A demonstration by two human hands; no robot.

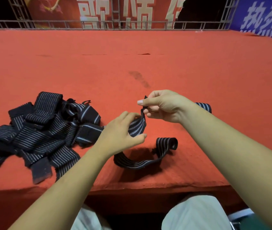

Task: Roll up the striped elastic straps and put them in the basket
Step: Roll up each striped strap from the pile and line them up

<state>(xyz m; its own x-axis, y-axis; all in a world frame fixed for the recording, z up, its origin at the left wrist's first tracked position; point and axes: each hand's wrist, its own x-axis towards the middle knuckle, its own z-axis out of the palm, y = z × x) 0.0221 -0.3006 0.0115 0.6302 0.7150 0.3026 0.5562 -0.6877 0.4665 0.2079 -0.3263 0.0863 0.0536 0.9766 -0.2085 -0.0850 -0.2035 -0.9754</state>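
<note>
**Rolling barely begun, most straps waiting**

As far as this view shows, the job is in its early part. A pile of straps (37,130) lies loose and tangled on the red table (132,63), to the left of both hands, and none of them is rolled. A small striped cylinder (203,107) peeks out just behind the right forearm. It may be a finished roll, but too little of it shows to be sure. The basket is not in view, so I cannot say whether anything has gone into it.

One strap (137,127) is in work. The right hand (162,105) pinches its top end between thumb and fingertips, raised above the table. Just below and to the left, the left hand (120,130) curls round the same strap, thumb under and fingers over, holding the band a little further down. From there the strap drops to the table, runs in a loose curve near the front edge, and ends in an upturned curl to the right, below the right hand. No turns have been wound yet, so I judge this one is only being started.
</note>
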